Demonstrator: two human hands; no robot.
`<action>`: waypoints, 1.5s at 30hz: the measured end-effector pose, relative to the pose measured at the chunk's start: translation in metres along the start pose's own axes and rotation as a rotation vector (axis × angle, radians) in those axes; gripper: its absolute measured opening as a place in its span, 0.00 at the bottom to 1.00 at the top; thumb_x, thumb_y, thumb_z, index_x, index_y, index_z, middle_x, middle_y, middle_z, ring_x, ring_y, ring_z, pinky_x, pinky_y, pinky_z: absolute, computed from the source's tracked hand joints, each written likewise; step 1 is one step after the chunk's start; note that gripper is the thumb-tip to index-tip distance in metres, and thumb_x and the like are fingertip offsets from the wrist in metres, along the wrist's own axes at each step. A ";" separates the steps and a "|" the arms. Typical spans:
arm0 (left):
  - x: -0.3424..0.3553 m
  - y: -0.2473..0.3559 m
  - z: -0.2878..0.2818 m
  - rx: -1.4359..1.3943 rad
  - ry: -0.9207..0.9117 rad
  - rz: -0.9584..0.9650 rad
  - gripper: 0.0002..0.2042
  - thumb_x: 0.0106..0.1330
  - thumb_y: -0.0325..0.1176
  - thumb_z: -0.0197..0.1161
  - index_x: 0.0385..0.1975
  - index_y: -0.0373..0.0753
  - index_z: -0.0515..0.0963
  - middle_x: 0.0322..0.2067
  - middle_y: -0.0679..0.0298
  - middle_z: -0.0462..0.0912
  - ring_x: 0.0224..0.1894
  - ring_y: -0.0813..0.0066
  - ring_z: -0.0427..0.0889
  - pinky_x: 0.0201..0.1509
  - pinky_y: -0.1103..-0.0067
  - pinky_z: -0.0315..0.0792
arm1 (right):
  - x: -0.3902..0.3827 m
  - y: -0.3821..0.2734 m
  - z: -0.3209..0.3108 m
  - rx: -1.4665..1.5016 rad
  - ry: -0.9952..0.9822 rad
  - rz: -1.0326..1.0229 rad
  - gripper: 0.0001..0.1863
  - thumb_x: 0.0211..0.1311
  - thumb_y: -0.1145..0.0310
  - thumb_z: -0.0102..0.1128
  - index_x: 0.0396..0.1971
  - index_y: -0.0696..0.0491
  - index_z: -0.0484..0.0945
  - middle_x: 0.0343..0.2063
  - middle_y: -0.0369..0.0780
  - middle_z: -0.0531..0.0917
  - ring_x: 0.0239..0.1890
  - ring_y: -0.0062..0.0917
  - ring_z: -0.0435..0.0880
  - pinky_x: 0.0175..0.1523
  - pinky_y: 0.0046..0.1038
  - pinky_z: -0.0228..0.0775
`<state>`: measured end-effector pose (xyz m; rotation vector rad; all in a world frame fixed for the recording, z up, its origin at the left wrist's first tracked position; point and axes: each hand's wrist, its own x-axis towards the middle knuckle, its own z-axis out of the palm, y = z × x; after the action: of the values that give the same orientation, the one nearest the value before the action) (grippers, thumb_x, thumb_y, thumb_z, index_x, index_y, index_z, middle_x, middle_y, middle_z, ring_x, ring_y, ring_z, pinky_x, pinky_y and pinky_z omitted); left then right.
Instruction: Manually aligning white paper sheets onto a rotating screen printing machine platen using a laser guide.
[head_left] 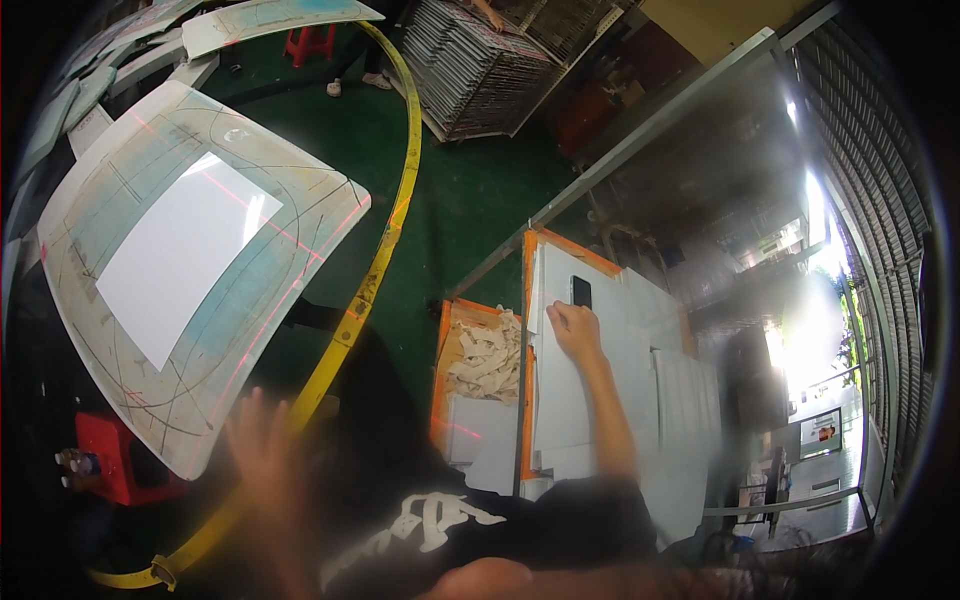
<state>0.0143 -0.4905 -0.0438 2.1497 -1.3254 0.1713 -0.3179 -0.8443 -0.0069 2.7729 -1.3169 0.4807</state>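
A white sheet lies on a worn, pale teal printing board crossed by red laser lines. My left hand, blurred, has its fingers spread beside the board's near right corner and the yellow curved rail. My right hand rests with curled fingers on a stack of white sheets in an orange-edged holder, just below a dark phone; whether it grips anything there is hidden.
More boards line the upper left. A red stool stands under the near board. Crumpled paper fills a box beside the sheets. A wire rack, a co-worker's hand and a metal frame are beyond.
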 end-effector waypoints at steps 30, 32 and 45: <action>0.026 0.087 0.037 -1.389 -0.081 0.059 0.15 0.64 0.21 0.54 0.51 0.32 0.73 0.54 0.50 0.75 0.57 0.64 0.74 0.59 0.74 0.67 | 0.029 -0.254 -0.107 -0.154 0.958 -1.133 0.16 0.69 0.50 0.44 0.41 0.42 0.77 0.38 0.32 0.79 0.43 0.21 0.77 0.56 0.33 0.59; 0.016 0.077 0.050 -1.327 0.141 -0.124 0.09 0.67 0.24 0.53 0.44 0.31 0.74 0.40 0.56 0.79 0.42 0.69 0.78 0.47 0.77 0.70 | 0.034 -0.240 -0.109 -0.075 0.954 -0.944 0.16 0.69 0.52 0.45 0.47 0.43 0.76 0.44 0.37 0.77 0.50 0.26 0.74 0.60 0.38 0.57; 0.025 0.030 0.010 -1.359 0.247 -0.540 0.21 0.67 0.33 0.58 0.56 0.32 0.63 0.49 0.60 0.73 0.51 0.72 0.73 0.55 0.74 0.68 | 0.131 -0.133 -0.058 0.909 0.041 -0.293 0.30 0.65 0.63 0.55 0.63 0.58 0.60 0.56 0.48 0.72 0.59 0.31 0.69 0.63 0.32 0.57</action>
<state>-0.0008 -0.5245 -0.0294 1.1325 -0.3762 -0.5253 -0.1543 -0.8486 0.0999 3.5087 -0.7473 1.3848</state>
